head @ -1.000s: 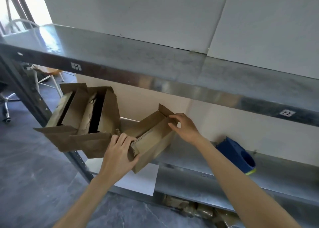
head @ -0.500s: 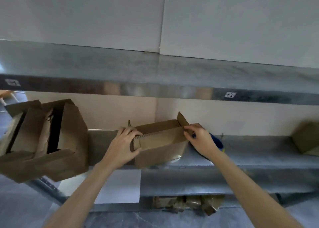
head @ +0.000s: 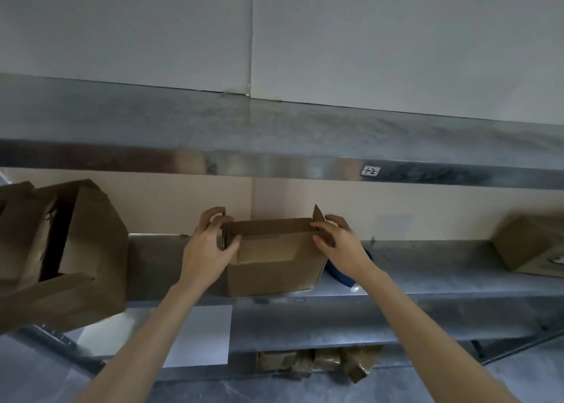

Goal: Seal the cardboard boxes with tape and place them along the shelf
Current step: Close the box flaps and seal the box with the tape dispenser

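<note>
- On the shelf [head: 427,280], the cardboard box [head: 274,268] spans left-right.
- Fingers of left hand [head: 207,250] and right hand [head: 341,244] each grip an end flap.
- Blue tape dispenser [head: 338,275] lies just beside the right hand.

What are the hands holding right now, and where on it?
Both hold the open cardboard box on the shelf: the left hand grips its upper left end, the right hand pinches its upper right edge.

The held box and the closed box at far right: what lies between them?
Head view: right of the box, a blue tape dispenser, half hidden by the right hand, then bare shelf.
</note>
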A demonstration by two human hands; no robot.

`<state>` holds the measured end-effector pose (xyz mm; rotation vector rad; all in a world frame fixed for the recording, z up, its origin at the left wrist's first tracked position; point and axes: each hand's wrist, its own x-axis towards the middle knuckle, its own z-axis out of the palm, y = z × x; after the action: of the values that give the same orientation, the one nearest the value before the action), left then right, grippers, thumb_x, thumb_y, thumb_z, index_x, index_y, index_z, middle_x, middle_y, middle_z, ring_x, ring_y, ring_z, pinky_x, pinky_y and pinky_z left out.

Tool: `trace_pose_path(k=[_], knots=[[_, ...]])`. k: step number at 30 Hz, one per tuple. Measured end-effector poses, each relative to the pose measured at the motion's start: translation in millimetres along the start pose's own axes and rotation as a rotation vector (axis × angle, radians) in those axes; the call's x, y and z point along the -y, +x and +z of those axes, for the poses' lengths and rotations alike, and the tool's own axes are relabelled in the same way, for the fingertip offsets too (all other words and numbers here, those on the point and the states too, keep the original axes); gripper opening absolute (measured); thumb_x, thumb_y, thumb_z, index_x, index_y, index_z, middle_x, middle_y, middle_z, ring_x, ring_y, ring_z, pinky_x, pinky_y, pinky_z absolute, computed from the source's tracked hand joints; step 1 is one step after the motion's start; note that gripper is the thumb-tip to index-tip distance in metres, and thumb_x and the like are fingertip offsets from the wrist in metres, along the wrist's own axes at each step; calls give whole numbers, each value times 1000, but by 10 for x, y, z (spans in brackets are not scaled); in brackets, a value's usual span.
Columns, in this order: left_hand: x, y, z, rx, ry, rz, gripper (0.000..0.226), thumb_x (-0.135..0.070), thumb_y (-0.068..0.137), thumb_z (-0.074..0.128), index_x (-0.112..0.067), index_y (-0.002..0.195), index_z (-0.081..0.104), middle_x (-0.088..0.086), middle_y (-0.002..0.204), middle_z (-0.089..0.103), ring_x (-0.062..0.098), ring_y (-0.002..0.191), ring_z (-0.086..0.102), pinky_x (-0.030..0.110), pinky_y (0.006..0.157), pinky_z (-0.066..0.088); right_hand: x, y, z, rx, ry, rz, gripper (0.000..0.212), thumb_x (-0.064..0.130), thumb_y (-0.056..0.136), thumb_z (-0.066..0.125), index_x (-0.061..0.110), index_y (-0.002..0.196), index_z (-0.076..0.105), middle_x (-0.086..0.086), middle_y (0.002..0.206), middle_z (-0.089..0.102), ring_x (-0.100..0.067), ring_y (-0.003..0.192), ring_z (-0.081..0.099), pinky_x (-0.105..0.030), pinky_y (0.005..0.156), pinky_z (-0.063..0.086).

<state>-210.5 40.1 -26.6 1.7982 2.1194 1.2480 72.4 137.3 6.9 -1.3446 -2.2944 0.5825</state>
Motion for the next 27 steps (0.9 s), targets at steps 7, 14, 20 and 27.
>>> trace_pose_path(k=[7, 14, 20, 27], knots=[[-37, 35, 106, -4, -72, -138, 41, -36, 89, 71, -22, 126, 62, -8, 147, 37, 0, 97, 51, 24, 80, 50, 0, -27, 76, -38, 143, -21, 8, 19, 96, 60, 17, 100, 68, 12, 116, 47, 13, 95, 49, 5, 75, 32], [-70, 16, 137, 25, -175, -194, 49, -18, 87, 73, -15, 133, 57, 0, 145, 44, 17, 133, 43, 22, 103, 32, -21, -84, 63, -41, 216, -39, 9, 23, 96, 60, 17, 91, 65, 23, 112, 46, 1, 105, 47, 1, 73, 36], [-110, -174, 106, -3, -253, -153, 53, -18, 89, 71, -23, 138, 53, -11, 144, 42, 6, 134, 39, 26, 108, 35, -47, -23, -5, -67, 252, -30, 18, 29, 98, 52, 21, 90, 66, 27, 123, 44, 29, 115, 32, -3, 83, 33], [-160, -335, 74, -22, -291, -120, 59, -17, 87, 72, -29, 141, 50, -13, 146, 42, 3, 136, 38, 26, 111, 33, 0, 6, 76, 59, 121, -53, 22, 33, 97, 56, 20, 91, 73, -6, 146, 43, -14, 137, 39, -24, 96, 36]])
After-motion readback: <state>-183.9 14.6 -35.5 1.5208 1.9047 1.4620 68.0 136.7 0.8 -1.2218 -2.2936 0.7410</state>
